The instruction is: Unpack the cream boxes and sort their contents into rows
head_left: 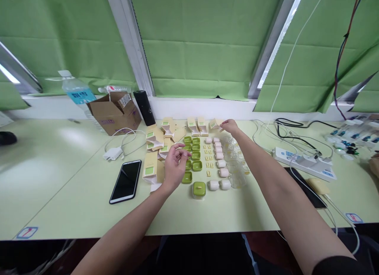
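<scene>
My right hand (229, 125) reaches to the back of the table, its fingers closed at the edge of a small cream paper box (215, 124). Loosely curled and holding nothing, my left hand (175, 164) hovers over the left side of two columns of square green lids (196, 155), hiding some of them. To their right lie small yellow clips (208, 173), white rounded pieces (224, 172) and clear plastic containers (237, 176). Nearest to me stands a container with its green lid on (199, 189). More paper boxes (150, 169) stand left of the lids and along the back.
A phone (126, 181) and a white charger (113, 153) lie to the left. Behind them are a cardboard carton (117, 116), a black cylinder (144, 108) and a water bottle (77, 91). A power strip (304, 163) with cables and a dark tablet-like slab (304, 186) lie right of my right forearm.
</scene>
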Motion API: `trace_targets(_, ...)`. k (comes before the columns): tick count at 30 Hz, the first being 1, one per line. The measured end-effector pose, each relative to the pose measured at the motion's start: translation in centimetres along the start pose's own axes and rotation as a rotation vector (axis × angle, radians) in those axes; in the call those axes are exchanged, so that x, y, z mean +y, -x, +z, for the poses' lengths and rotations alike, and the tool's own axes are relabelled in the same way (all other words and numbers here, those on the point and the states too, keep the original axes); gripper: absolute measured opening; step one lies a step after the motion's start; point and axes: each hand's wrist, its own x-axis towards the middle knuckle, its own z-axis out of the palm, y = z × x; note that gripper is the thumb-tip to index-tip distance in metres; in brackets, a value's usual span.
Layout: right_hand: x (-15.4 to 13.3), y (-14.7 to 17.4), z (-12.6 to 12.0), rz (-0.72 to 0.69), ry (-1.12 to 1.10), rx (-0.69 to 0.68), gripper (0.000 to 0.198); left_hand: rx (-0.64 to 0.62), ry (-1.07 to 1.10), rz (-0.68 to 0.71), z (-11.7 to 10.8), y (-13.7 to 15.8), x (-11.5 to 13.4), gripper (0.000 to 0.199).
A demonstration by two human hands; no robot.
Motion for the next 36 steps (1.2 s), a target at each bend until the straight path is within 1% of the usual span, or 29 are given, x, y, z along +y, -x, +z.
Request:
trace_targets(2, -0.1, 0.0, 0.1, 0.011, 0.083, -0.005, 0.011, -0.005, -0.002, 0.010, 0.0, 0.0, 0.0, 0.025)
trace_targets(4, -0.2, 0.4, -0.1, 0.008, 0.159, 0.017, 0.010, -0.005, -0.001, 0.024, 0.0, 0.0, 0.0, 0.024)
trace_targets(8, -0.2, 2.5, -1.2, -0.056, 0.241, 0.113, 0.011, 0.012, -0.010, 0.048, 0.0, -0.1, 0.0, 0.023)
trace_targets(10, -0.2, 4.4, -1.8, -0.139, 0.225, 0.189, 0.012, 0.018, -0.019, 0.058, -0.1, -0.2, 0.0, 0.022)
trace_targets(11, -0.2, 5.7, -2.0, -0.229, 0.176, 0.260, 0.012, 0.016, -0.025, 0.063, -0.1, -0.3, 0.0, 0.021)
trace_targets(13, -0.1, 8.9, -2.4, -0.395, 0.005, 0.388, 0.013, 0.012, -0.041, 0.074, -0.2, -0.4, 0.1, 0.020)
trace_targets(14, 0.0, 10.7, -2.6, -0.458, -0.087, 0.417, 0.013, 0.012, -0.052, 0.082, -0.2, -0.5, 0.1, 0.019)
trace_targets(15, 0.1, 12.7, -2.7, -0.513, -0.169, 0.416, 0.014, 0.013, -0.063, 0.093, -0.3, -0.6, 0.1, 0.019)
trace_targets(17, 0.4, 16.6, -2.7, -0.615, -0.262, 0.365, 0.013, 0.012, -0.091, 0.114, -0.3, -0.6, 0.0, 0.017)
trace_targets(18, 0.6, 18.4, -2.6, -0.668, -0.273, 0.325, 0.013, 0.004, -0.110, 0.122, -0.3, -0.6, 0.0, 0.016)
trace_targets(20, 1.0, 21.4, -2.1, -0.825, -0.237, 0.205, 0.013, -0.023, -0.156, 0.138, -0.3, -0.6, -0.1, 0.014)
trace_targets(23, 1.6, 24.2, -0.7, -1.030, -0.125, 0.008, 0.013, -0.106, -0.266, 0.178, -0.4, -0.6, -0.2, 0.011)
trace_targets(26, 2.1, 25.4, 0.5, -1.167, 0.027, -0.091, 0.009, -0.252, -0.445, 0.234, -0.9, -0.7, 0.2, 0.014)
trace_targets(28, 2.2, 25.8, 0.9, -1.195, 0.082, -0.119, 0.007, -0.376, -0.592, 0.263, -1.5, -0.8, 0.8, 0.023)
trace_targets(31, 2.2, 26.0, 1.3, -1.173, 0.115, -0.132, 0.006, -0.570, -0.796, 0.294, -2.5, -0.6, 2.1, 0.042)
trace_targets(34, 2.2, 26.0, 1.5, -1.147, 0.121, -0.116, 0.005, -0.706, -0.926, 0.297, -3.5, 0.4, 3.1, 0.042)
trace_targets(36, 2.2, 26.0, 1.6, -1.138, 0.108, -0.117, 0.004, -0.781, -0.953, 0.281, -4.0, 1.6, 3.1, 0.042)
